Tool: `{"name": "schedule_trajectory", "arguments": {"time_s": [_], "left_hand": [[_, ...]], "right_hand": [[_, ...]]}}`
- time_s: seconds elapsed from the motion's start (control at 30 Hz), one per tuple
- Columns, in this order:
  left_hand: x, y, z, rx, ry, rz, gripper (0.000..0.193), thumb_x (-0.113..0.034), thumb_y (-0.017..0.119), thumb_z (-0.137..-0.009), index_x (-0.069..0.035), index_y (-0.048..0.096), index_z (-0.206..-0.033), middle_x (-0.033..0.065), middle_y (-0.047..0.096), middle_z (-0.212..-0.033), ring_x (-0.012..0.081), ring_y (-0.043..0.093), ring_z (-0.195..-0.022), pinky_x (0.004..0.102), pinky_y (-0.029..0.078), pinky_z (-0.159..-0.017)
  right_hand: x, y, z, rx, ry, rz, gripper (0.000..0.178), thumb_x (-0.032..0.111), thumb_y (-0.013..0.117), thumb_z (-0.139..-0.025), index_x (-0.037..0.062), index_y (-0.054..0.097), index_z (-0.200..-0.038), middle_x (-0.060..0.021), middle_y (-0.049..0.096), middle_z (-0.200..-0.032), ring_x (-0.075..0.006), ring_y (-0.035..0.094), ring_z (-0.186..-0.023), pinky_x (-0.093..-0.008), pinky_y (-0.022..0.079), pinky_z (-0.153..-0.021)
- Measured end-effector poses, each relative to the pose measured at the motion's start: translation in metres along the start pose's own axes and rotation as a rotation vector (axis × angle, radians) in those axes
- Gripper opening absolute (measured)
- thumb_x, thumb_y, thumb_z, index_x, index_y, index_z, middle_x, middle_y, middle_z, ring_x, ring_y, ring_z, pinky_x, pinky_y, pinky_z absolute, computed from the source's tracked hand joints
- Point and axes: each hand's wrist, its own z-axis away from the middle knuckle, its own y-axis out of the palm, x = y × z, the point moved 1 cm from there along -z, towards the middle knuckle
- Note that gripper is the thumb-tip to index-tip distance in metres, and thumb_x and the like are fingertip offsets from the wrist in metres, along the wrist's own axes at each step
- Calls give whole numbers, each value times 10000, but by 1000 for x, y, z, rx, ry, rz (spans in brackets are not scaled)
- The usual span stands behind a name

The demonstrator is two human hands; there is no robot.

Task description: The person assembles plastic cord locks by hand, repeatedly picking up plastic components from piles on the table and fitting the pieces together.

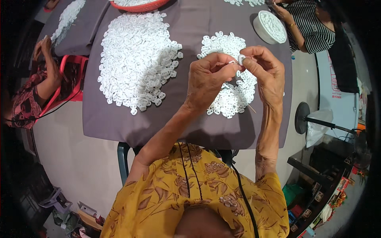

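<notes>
My two hands meet above the right-hand pile of small white plastic pieces [230,99]. Between the thumb and forefinger of my right hand [270,73] is a small white plastic piece [241,59] with a rounded outline. My left hand [210,75] is closed in a pinch right beside it, with a bit of white [232,62] at the fingertips. Whether that is a separate piece cannot be made out. A larger pile of similar white pieces [135,59] spreads over the table to the left.
A grey-brown cloth covers the table [174,123]. At its far side are a red basket [139,6] and a white tub [270,27] of pieces. A thin stick [252,108] lies by the near pile. People sit left and far right; a red chair [73,75] stands left.
</notes>
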Motion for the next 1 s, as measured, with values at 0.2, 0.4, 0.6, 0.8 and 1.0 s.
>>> {"name": "schedule_trajectory", "arguments": {"time_s": [0.2, 0.4, 0.6, 0.8, 1.0], "left_hand": [[5, -2, -1, 3, 21, 9, 81, -66, 580, -758, -8, 623, -794, 11, 625, -737, 22, 515, -642, 171, 424, -585], [5, -2, 0, -2, 31, 60, 89, -78, 583, -758, -10, 623, -799, 23, 630, -739, 22, 505, -629, 169, 417, -572], [3, -4, 0, 17, 22, 44, 96, -82, 577, -767, -7, 617, -810, 37, 633, -739, 39, 534, -653, 173, 431, -587], [5, -6, -2, 13, -3, 53, 100, -92, 583, -774, -5, 610, -816, 45, 631, -740, 44, 536, -656, 179, 435, -593], [4, -3, -2, 22, -28, 99, 91, -81, 580, -776, -3, 608, -813, 39, 622, -730, 42, 522, -626, 181, 435, -581]], "right_hand": [[2, 1, 2, 1, -11, 41, 134, -9, 570, -777, -37, 601, -904, -50, 603, -776, -99, 569, -678, -211, 463, -634], [-2, 2, 2, -17, -26, 16, 144, -18, 572, -777, -38, 605, -916, -57, 607, -780, -100, 570, -672, -213, 468, -634], [-4, 2, 2, 8, 6, -32, 161, -2, 594, -773, -43, 605, -929, -60, 593, -866, -116, 542, -752, -228, 446, -679], [-5, 6, 5, -29, 62, -26, 176, 6, 593, -781, -42, 605, -950, -61, 601, -861, -113, 543, -752, -228, 443, -684], [-7, 4, 5, -35, 39, -90, 210, 7, 595, -780, -48, 588, -983, -65, 597, -845, -108, 545, -750, -228, 442, -688]]}}
